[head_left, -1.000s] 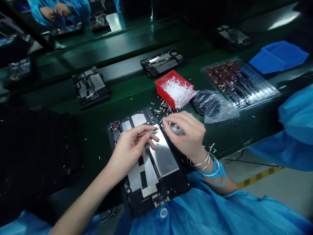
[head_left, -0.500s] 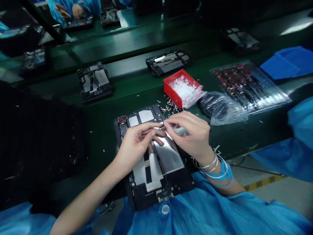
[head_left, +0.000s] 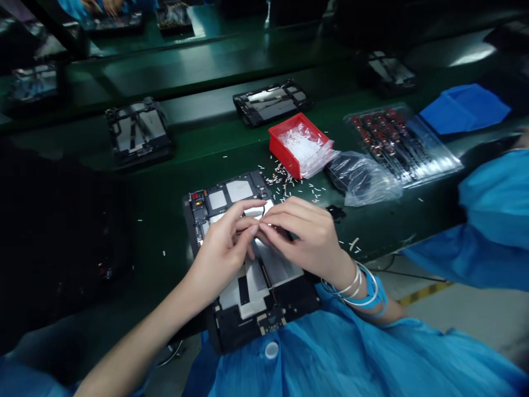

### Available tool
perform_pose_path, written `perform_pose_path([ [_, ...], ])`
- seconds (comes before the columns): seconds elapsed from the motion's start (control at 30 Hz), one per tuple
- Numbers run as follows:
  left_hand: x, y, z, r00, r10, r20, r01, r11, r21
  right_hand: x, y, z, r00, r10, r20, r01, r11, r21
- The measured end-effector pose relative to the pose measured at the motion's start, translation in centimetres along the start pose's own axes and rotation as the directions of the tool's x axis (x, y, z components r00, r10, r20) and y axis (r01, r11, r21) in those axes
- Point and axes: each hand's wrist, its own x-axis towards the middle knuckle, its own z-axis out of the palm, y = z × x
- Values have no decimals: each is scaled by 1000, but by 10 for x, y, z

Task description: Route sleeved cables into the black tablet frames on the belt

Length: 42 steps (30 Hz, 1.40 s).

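An opened tablet (head_left: 231, 193) lies back-up on the green bench (head_left: 165, 220) in front of me, showing metal shields and silver battery cells. My left hand (head_left: 221, 251) and my right hand (head_left: 308, 237) meet over its upper middle. Their fingertips pinch together on a small pale strip (head_left: 264, 210), mostly hidden by the fingers. My right wrist wears silver bangles and a blue strap (head_left: 363, 286). My blue gown covers the tablet's near edge.
A red bin (head_left: 278, 148) of small white pieces stands beyond the tablet, with loose pieces (head_left: 285, 179) scattered beside it. Right of it lie a crumpled bag (head_left: 363, 179), a clear tray of red-black parts (head_left: 400, 138) and a blue tray (head_left: 463, 107). More opened tablets (head_left: 138, 129) (head_left: 270, 102) rest farther back. A co-worker's blue sleeve (head_left: 496, 209) is at right.
My hands have drawn closer together, and their fingertips now touch over the tablet. The view has shifted slightly.
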Motion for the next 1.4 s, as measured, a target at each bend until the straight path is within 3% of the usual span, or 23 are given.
perform_pose_path([
  [0.23, -11, -7, -4, 998, 64, 29, -69, 970, 233, -4, -5, 2, 997, 37, 66, -34, 998, -44],
  [0.33, -20, -6, -10, 999, 41, -1, -40, 985, 170, 2, 16, -14, 991, 119, -61, -127, 981, -145],
  [0.4, -26, -5, -18, 1000, -25, -10, 26, 992, 123, 1, 40, -34, 950, 241, -198, -292, 912, -287],
  [0.47, -30, -5, -26, 990, -133, 50, 128, 988, 81, -12, 62, -54, 921, 311, -232, -379, 852, -362],
  [0.57, -31, -7, -37, 937, -269, 221, 263, 963, 56, -51, 77, -73, 887, 400, -230, -461, 803, -378],
  [0.7, -27, -13, -47, 890, -318, 328, 316, 947, 62, -105, 75, -67, 818, 526, -235, -574, 718, -394],
  [0.8, -23, -14, -52, 860, -346, 374, 344, 936, 77, -124, 79, -57, 816, 543, -198, -573, 715, -400],
  [0.9, -22, -12, -54, 859, -339, 383, 332, 939, 87, -129, 90, -55, 842, 523, -130, -528, 755, -389],
  [1.03, -23, -7, -50, 892, -294, 342, 295, 954, 50, -131, 99, -61, 821, 559, -115, -561, 753, -343],
  [1.13, -29, -6, -45, 904, -296, 308, 301, 953, 34, -123, 86, -61, 801, 575, -168, -598, 747, -292],
  [1.23, -37, -9, -40, 925, -280, 259, 283, 959, 26, -98, 50, -54, 787, 570, -235, -611, 774, -166],
  [1.3, -44, -12, -37, 937, -265, 226, 268, 963, 20, -77, 19, -45, 826, 532, -185, -550, 833, -59],
  [1.4, -50, -16, -32, 948, -246, 202, 249, 968, 12, -49, -18, -29, 910, 413, 40, -414, 910, 12],
])
